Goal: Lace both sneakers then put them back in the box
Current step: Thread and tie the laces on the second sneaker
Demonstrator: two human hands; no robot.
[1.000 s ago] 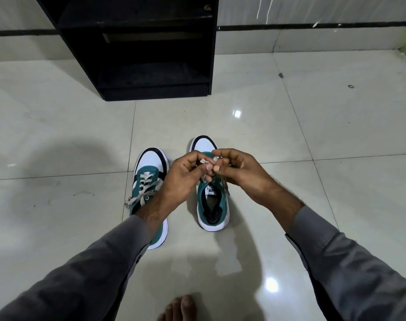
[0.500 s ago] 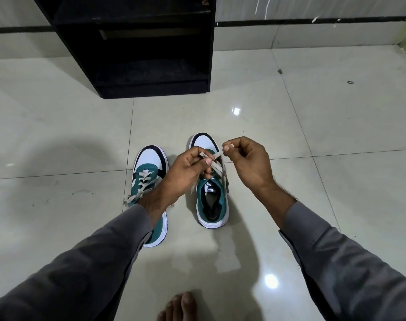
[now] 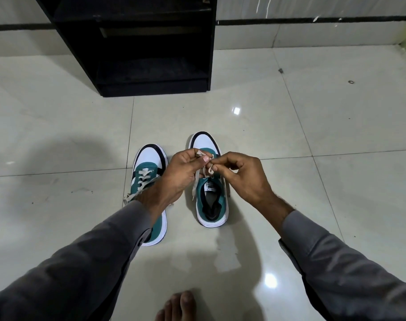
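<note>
Your glossy tiled floor carries two teal-and-white sneakers, left sneaker beside right sneaker, a black cabinet, and your bare toes.

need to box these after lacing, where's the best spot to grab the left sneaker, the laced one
Grip the left sneaker at its heel collar, coming from above on the near side. It stands upright, toe pointing away, so the heel end faces the person. The left hand and forearm cover that heel now, so its opening is hidden.
</note>
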